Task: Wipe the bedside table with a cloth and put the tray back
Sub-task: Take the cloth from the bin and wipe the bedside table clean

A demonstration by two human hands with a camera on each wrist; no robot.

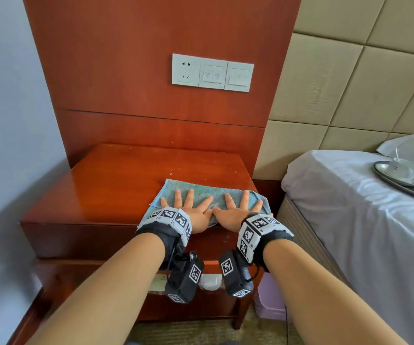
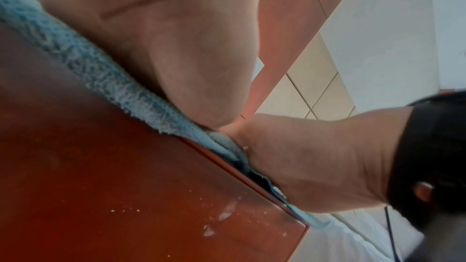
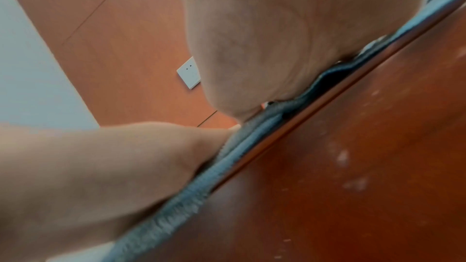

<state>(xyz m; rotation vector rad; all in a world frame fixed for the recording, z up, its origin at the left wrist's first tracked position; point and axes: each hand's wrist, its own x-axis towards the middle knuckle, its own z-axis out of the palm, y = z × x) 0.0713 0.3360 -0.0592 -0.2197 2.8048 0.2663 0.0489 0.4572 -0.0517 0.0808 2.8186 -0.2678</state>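
A light blue terry cloth (image 1: 206, 191) lies spread flat at the front right of the red-brown bedside table (image 1: 126, 180). My left hand (image 1: 191, 207) presses on its left half with fingers spread and straight. Beside it, thumbs nearly touching, my right hand (image 1: 240, 207) presses flat on the right half. In the left wrist view the cloth (image 2: 83, 63) edge hangs over the table front under my palm (image 2: 163, 37). The right wrist view shows the cloth (image 3: 227, 158) edge squeezed under my palm (image 3: 252, 47). A silver tray (image 1: 405, 181) with cups lies on the bed at the right.
A wooden wall panel with a white socket and switch plate (image 1: 212, 72) rises behind the table. The bed with its white sheet (image 1: 350, 220) stands close on the right, a padded headboard (image 1: 350, 83) behind it. A grey wall closes the left side. A lower shelf holds small items.
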